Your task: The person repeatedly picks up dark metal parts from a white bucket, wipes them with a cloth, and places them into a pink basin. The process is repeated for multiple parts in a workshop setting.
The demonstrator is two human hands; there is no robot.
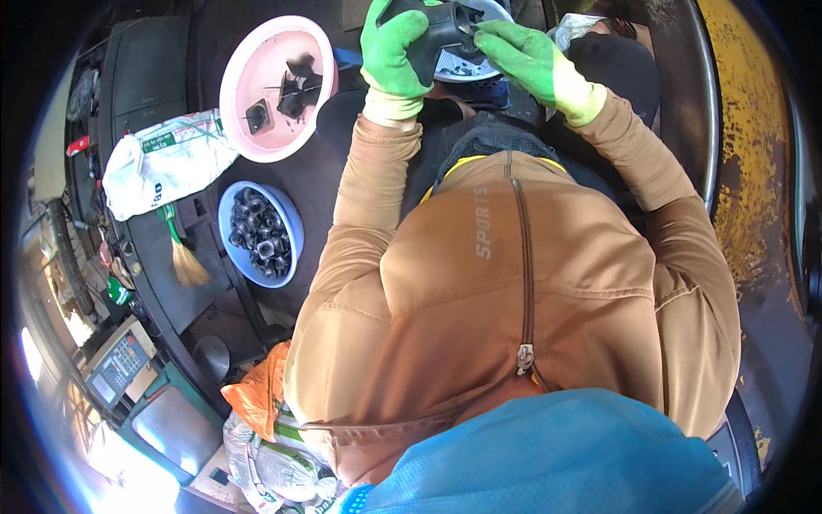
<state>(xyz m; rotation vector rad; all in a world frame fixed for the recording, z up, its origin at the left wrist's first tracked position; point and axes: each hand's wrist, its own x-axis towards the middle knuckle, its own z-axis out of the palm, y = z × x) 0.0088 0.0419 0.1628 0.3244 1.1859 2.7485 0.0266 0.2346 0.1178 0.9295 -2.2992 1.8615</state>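
Note:
My left hand (394,56), in a green-coated glove, is wrapped round a black moulded part (443,27) with a hollow, tube-like end that points right. At that open end, the gloved fingertips of my right hand (527,58) are drawn together against the rim. Whether a small scrap is pinched there is too small to tell. Below the part stands a pale basin (447,62) with little black scraps in it, partly hidden by my hands. A pink basin (265,68) to the left holds several black pieces with thin flanges.
Nearer on the left, a blue basin (295,227) is full of small black tubular parts. A white sack (167,163) and a straw broom (187,261) lie beyond it. An orange bag (261,390) and a keypad device (124,364) are lower left. Yellow worn metal (745,154) borders the right.

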